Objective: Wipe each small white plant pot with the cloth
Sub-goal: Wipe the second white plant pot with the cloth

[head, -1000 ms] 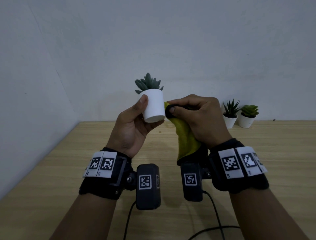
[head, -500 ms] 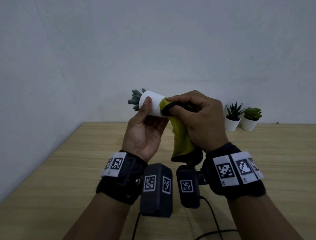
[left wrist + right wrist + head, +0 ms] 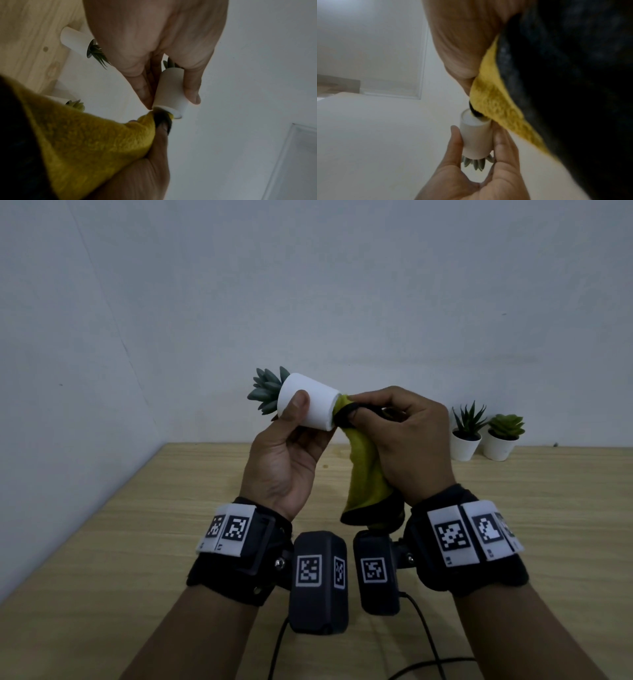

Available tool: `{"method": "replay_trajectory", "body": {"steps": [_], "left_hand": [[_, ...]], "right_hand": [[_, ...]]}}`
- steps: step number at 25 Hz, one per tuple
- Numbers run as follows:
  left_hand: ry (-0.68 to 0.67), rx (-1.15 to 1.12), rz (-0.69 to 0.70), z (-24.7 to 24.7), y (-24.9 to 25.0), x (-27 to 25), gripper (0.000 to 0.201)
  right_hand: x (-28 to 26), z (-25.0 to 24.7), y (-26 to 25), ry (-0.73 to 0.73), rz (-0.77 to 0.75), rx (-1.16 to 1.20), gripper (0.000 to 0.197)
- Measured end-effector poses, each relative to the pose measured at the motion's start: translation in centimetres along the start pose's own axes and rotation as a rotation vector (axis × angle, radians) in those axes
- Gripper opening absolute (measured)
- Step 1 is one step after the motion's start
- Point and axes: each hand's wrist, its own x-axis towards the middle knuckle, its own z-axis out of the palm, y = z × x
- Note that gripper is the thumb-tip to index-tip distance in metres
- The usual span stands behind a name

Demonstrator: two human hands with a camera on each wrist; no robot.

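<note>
My left hand [image 3: 291, 440] grips a small white pot [image 3: 317, 402] with a grey-green succulent, tipped on its side above the table with the plant pointing left. Thumb and fingers pinch the pot's wall [image 3: 171, 92] [image 3: 476, 139]. My right hand [image 3: 404, 440] grips a yellow cloth with a dark edge [image 3: 364, 474] and presses a bunched corner against the pot's flat base [image 3: 473, 118]. The rest of the cloth [image 3: 85, 142] hangs below the right palm.
Two more white pots with green plants [image 3: 465, 441] [image 3: 500, 441] stand at the back right of the wooden table [image 3: 102, 542], against the wall. The table's left side meets a second wall. Black cables [image 3: 428, 645] trail near the front edge.
The left hand has tipped the pot from upright to lying sideways, plant to the left. The cloth has shifted from the pot's side to its base. Both hands have risen slightly.
</note>
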Motion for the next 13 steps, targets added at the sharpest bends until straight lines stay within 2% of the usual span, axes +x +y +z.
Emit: {"method": "replay_trajectory", "body": {"steps": [3,6,8,11,13], "left_hand": [[-0.007,0.009,0.007,-0.2,0.02,0.05,0.04],[-0.02,0.034,0.024,-0.43,0.02,0.06,0.043],[-0.016,0.046,0.028,-0.56,-0.08,0.1,0.042],[0.012,0.049,0.031,-0.71,-0.06,0.21,0.045],[0.024,0.077,0.032,-0.75,-0.05,0.31,0.046]], "right_hand": [[-0.25,-0.23,-0.27,-0.13,0.032,-0.006,0.013],[-0.11,-0.12,-0.36,-0.048,0.027,0.099,0.015],[-0.08,-0.09,-0.2,-0.002,0.039,0.058,0.015],[-0.41,-0.07,-0.51,-0.125,0.057,0.021,0.012],[-0.36,-0.01,-0.56,-0.094,0.058,0.082,0.013]]}}
